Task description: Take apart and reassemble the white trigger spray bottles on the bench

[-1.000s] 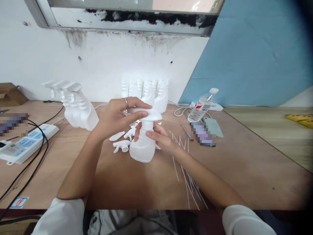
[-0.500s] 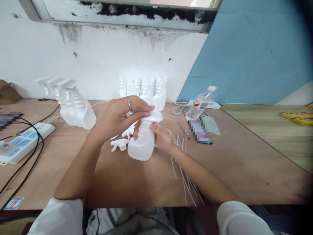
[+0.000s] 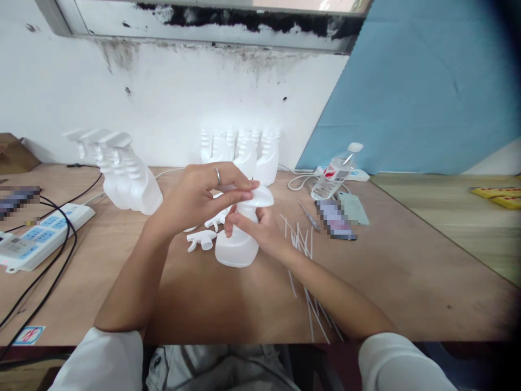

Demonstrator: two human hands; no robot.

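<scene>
In front of me a white spray bottle (image 3: pixel 236 252) stands upright or nearly so, with a white trigger spray head (image 3: pixel 262 197) on its neck. My left hand (image 3: pixel 207 193), with a ring on one finger, pinches the spray head between thumb and fingers. Lower down, my right hand (image 3: pixel 260 225) is closed around the neck, its thumb lying across the front and hiding the join. A loose trigger sprayer (image 3: pixel 202 240) lies left of the bottle, and others are partly covered behind it. Thin white dip tubes (image 3: pixel 307 277) are scattered beside my right forearm.
Assembled spray bottles (image 3: pixel 132 182) stand at the back left, and several bottles without heads (image 3: pixel 266 157) stand by the wall. To the right are a water bottle (image 3: pixel 334 176), tweezers (image 3: pixel 309 215) and a phone (image 3: pixel 336 219). A power strip (image 3: pixel 46 233) and black cables lie left.
My right hand has shifted its grip, its thumb now reaching leftward across the front of the neck. My left hand stays on the spray head. The view has shifted slightly.
</scene>
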